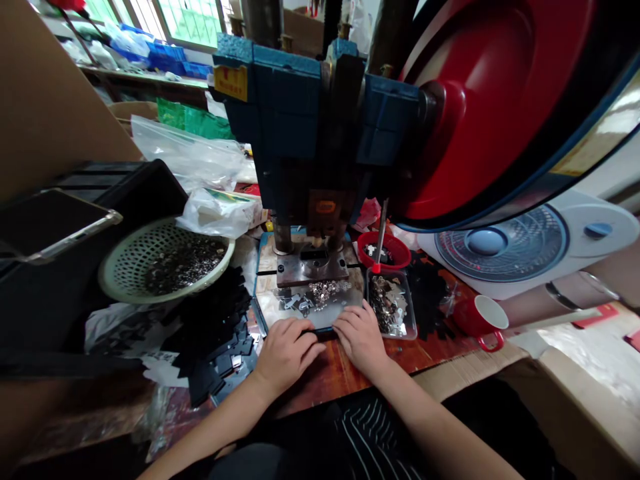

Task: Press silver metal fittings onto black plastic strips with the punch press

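My left hand (289,348) rests at the front left edge of the press's base plate (270,303). Its fingers are bent, the thumb stands apart, and no held thing shows. Across from it, my right hand (361,335) lies on the plate's front right corner with its fingers loosely bent and slightly apart. Its palm side is hidden. Between and beyond the hands, small shiny metal pieces (324,293) are heaped on the plate, with flat metal parts (299,304) to their left. Behind them sits the steel die block (313,265), under the blue press (287,120).
A clear plastic box (411,323) of metal parts stands by my right hand, a red bowl (400,243) behind it. Black flat pieces (220,353) and a pale colander (117,267) lie left. A red mug (470,313), fan (495,243) and large red flywheel (500,100) are right.
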`<state>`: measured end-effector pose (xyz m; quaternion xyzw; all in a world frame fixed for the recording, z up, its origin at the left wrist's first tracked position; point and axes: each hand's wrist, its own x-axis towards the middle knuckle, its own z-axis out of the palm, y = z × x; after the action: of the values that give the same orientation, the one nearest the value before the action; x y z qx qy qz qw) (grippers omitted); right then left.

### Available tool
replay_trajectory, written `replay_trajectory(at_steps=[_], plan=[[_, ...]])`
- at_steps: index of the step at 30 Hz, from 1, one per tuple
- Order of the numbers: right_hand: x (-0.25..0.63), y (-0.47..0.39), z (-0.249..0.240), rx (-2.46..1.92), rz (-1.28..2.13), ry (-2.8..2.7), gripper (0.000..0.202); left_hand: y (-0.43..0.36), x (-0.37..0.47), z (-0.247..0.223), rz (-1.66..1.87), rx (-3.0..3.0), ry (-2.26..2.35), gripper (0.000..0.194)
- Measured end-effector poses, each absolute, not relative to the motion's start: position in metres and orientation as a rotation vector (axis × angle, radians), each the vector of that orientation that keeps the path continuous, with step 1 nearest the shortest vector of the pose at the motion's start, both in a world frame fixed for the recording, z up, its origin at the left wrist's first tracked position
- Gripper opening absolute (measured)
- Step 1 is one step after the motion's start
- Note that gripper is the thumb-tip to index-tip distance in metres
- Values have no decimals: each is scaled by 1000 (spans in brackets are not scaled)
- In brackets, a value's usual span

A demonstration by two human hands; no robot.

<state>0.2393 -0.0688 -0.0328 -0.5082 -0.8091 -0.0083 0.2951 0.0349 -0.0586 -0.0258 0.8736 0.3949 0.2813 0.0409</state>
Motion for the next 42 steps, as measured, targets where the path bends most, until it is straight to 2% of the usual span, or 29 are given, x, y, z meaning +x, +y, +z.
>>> replay_trajectory(at_steps=[2,7,11,21,31,42], plan=[[237,-66,-29,-1387,30,-2123,16,-57,31,-20,822,2680,1218,17],[233,-41,-16,-1481,140,-2011,19,-24,36,-3,739,2522,1601,24],[228,-10,-1,-1512,139,-1926,18,-1,42,2,563,2503,1598,30],[203,67,22,-1576,32,-1816,15,2,33,0,655,2315,1563,16],[205,54,28,-1448,-156,-2080,21,3,18,-1,692,2110,1515,23],[210,56,32,-1379,-105,-2186,25,3,17,-3,764,2132,1425,32]])
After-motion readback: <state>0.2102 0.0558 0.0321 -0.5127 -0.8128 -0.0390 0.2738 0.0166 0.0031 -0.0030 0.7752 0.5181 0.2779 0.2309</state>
